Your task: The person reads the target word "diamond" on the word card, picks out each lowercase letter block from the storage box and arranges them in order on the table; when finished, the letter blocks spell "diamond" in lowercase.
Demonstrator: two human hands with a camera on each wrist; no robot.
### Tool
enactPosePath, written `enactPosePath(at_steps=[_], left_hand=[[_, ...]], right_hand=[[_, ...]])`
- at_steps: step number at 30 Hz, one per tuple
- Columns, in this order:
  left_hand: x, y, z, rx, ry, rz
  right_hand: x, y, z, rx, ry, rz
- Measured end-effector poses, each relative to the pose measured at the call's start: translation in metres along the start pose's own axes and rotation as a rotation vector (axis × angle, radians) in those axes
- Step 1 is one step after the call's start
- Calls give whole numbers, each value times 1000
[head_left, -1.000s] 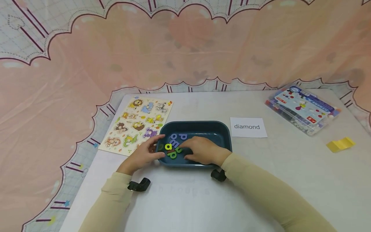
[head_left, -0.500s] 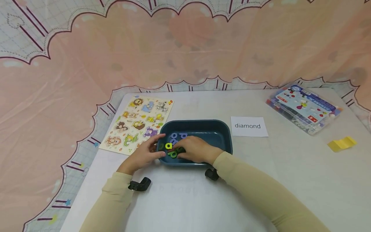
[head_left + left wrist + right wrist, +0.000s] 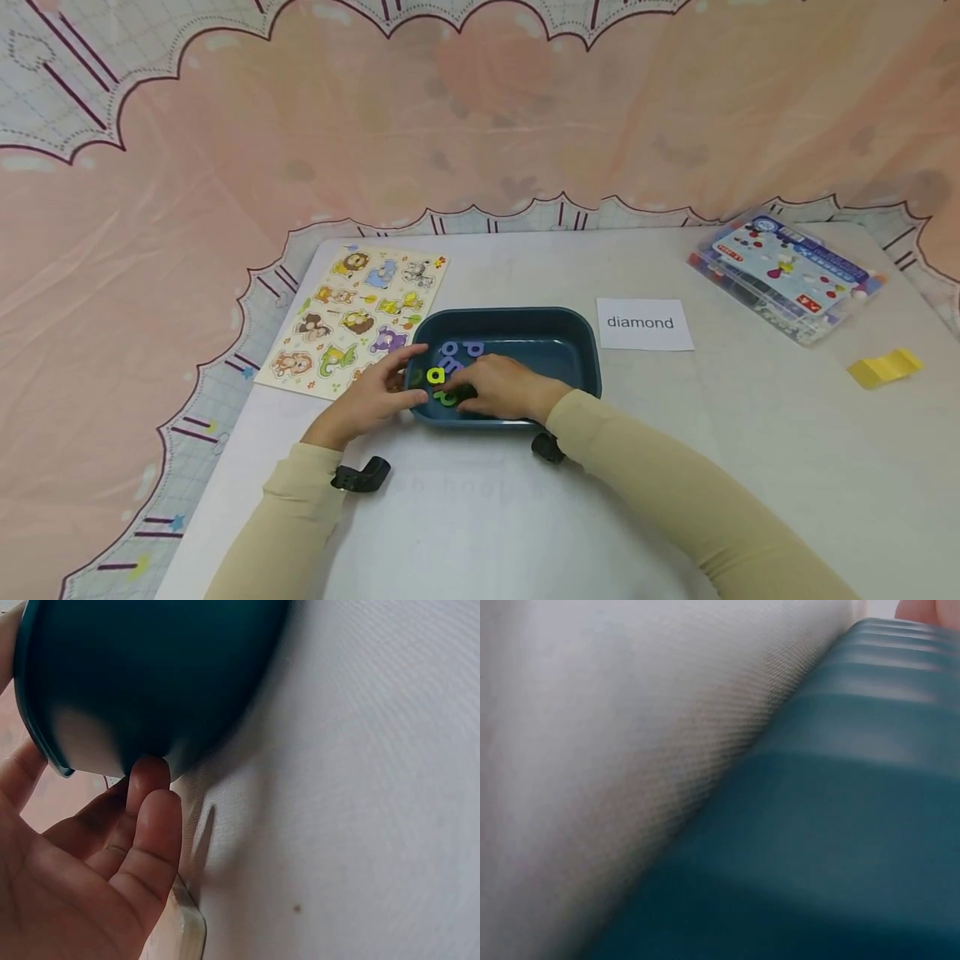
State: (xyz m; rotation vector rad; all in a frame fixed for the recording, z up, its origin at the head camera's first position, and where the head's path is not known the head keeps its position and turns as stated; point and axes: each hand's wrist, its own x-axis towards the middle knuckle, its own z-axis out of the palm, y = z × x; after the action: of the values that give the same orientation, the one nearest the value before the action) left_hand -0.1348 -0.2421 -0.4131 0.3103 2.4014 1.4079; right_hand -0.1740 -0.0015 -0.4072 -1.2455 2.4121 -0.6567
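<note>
A dark teal tray (image 3: 558,354) lies on the white table with several plastic letters at its left end. My left hand (image 3: 367,404) grips the tray's left end; the left wrist view shows curled fingers (image 3: 157,832) against its outer wall. My right hand (image 3: 513,387) reaches down inside, its fingertips among the letters. Close by are a yellow "a" (image 3: 435,376), a purple "o" (image 3: 449,349), a purple "d" (image 3: 473,348) and a green letter (image 3: 446,398). The right fingers partly cover the green letters, and I cannot tell whether they pinch one. Only tray wall (image 3: 840,847) fills most of the right wrist view.
An animal picture board (image 3: 337,325) lies behind and left of the tray. To the tray's right is a white card (image 3: 645,325) reading "diamond". Farther right are a clear plastic box (image 3: 787,275) with a printed lid and a bent yellow strip (image 3: 885,368).
My right hand has moved slightly left over the letters, and a reddish letter seen earlier is now hidden by its fingers. The left hand has kept its place on the tray.
</note>
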Motion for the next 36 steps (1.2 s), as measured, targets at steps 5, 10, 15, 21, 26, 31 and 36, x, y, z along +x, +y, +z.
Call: enactPosePath(at_steps=[5,10,15,21,26,31,36], left_hand=[[0,0,0,-15,1,0],[1,-2,1,-49,-7,-1],[1,-3,1,-66,-15,3],[0,-2,0,-68,-11,-3],[-1,-1,1,-75,-8,-20],[-1,-1,1,-55,1,-30],[0,-1,1,-56,-2,-23]], right_hand=[[-1,0,-1,-4,-1,33],[-7,1,-3,-24,17,108],[-11,4,-4,-23,44,150],[-10,5,-5,-12,40,139],[-10,5,-4,-11,46,147],[-11,4,-3,-12,49,125],[-11,5,-2,-37,44,109]])
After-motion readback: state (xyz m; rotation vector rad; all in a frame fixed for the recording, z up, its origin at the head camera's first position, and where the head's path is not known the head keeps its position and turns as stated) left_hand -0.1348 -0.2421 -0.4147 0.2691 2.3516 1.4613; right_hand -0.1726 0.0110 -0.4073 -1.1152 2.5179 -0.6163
